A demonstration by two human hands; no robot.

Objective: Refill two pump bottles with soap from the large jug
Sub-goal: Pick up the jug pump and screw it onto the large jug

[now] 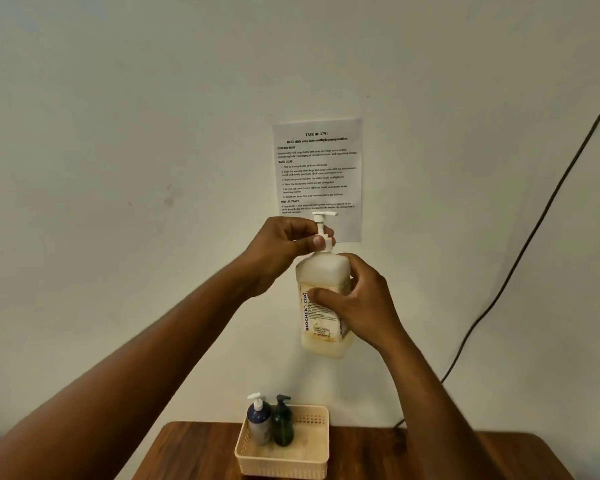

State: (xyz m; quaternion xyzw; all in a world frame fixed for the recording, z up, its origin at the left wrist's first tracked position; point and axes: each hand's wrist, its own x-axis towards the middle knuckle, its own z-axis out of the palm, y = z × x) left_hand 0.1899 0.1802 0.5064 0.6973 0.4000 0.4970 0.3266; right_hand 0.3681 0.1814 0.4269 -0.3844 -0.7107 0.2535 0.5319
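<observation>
Jug (323, 303) held aloft (upright) between both hands.

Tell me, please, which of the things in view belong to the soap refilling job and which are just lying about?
Part of the job:
- large jug, held up by the right hand
- its pump, pinched by the left hand
- two pump bottles standing in the basket

Just about:
- printed sheet on the wall
- black cable
- wooden table

Pale wall (118, 133) with taped printed sheet (317, 168), black cable (520, 258), dark wooden table (395, 455) below
</observation>
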